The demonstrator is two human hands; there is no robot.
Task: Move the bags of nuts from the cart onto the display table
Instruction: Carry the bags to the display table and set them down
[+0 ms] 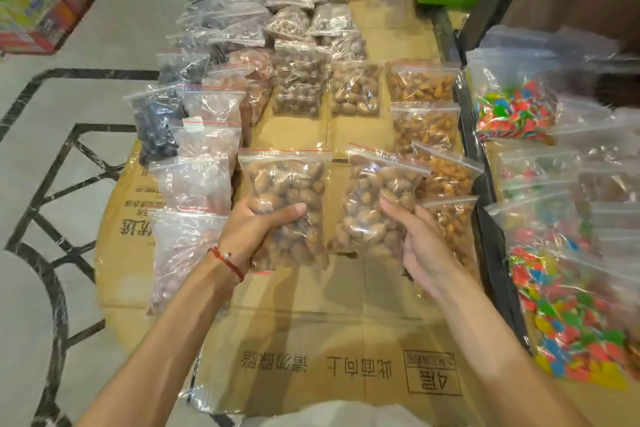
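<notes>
Mid-transfer, by the look of it: left grip [256, 229] closed on one bag [285, 198] of brown nuts, right grip [420, 246] closed on a second bag [375, 204], both held just above the cardboard-covered surface [311, 340]. Next, likely: lowering each into the bare gap below, in line with the rows [301, 80] beyond. Clear zip pouches, red-striped at the seal, plump, lumpy, prone to slump.
</notes>
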